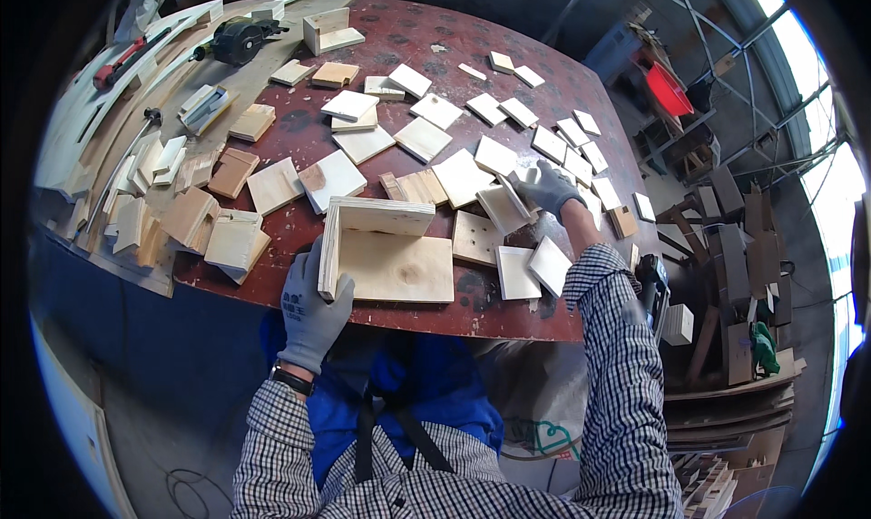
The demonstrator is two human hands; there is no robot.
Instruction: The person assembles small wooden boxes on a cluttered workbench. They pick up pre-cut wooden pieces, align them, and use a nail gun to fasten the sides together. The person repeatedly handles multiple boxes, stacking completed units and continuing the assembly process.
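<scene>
My left hand [313,303], in a grey work glove, is closed on a three-sided wooden corner piece [399,267]. It grips the left upright board, while the piece rests near the front edge of the red table [508,324]. Farther right, my gloved right hand [548,190] has its fingers curled over a small wooden board [504,210], which stands tilted among other pieces. A wooden block with dark holes [476,239] lies just in front of that board. Two pale square boards [519,273] lean together nearer the edge.
Many loose boards [425,140] are scattered over the table. Wood blocks [189,220] are stacked at the left. A dark power tool [239,42] and a second wooden corner piece [332,31] sit at the back. A nail gun-like tool [651,288] stands by the right edge.
</scene>
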